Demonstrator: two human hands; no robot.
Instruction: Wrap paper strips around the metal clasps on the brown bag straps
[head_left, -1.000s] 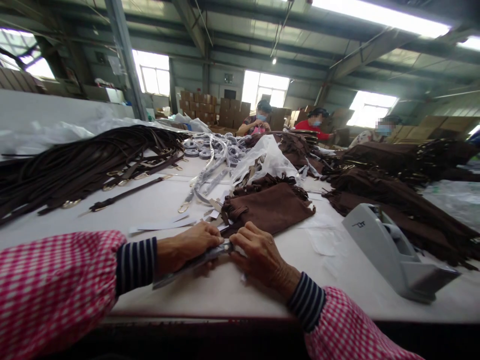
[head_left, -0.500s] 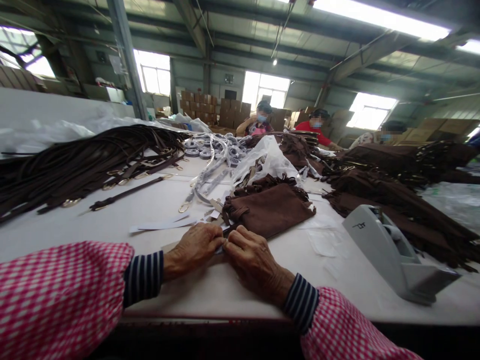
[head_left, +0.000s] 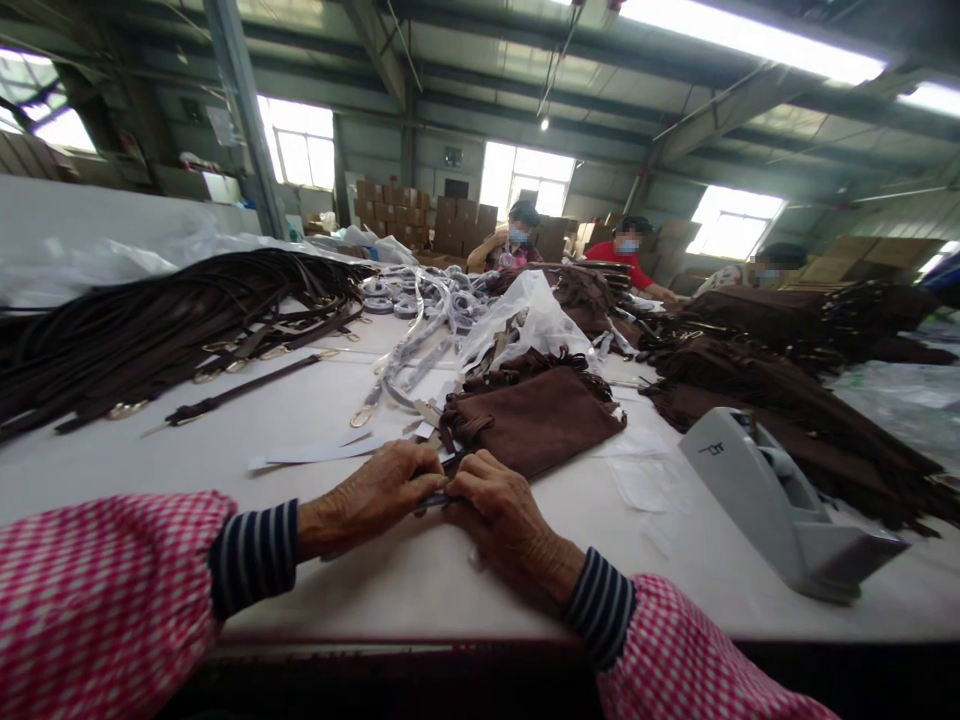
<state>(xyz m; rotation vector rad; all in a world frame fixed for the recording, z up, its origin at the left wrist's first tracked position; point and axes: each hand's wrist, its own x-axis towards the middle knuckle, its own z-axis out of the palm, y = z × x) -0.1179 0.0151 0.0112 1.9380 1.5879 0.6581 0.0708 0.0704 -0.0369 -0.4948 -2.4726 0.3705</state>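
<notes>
My left hand (head_left: 382,490) and my right hand (head_left: 506,510) meet at the front of the white table, fingertips almost touching. Both are closed in a pinch on a narrow grey strip (head_left: 430,502), of which only a short piece shows; the fingers cover the rest. Just beyond my fingers lies a brown fabric bag (head_left: 540,420), its dark strap reaching down towards my hands. Strips of white paper (head_left: 322,452) lie past my left hand. Grey straps in clear wrapping (head_left: 397,375) with a metal ring end near the paper.
Dark straps with metal clasps (head_left: 172,330) are heaped at the left. A grey tape dispenser (head_left: 780,510) stands right of my right hand. Brown bags (head_left: 787,420) are piled behind it. Clear plastic (head_left: 525,320) rises mid-table. Several people sit at the far side.
My left hand and forearm have shifted slightly left and lower. Both hands keep their pinch close together, and the grey strip between them shows a little more.
</notes>
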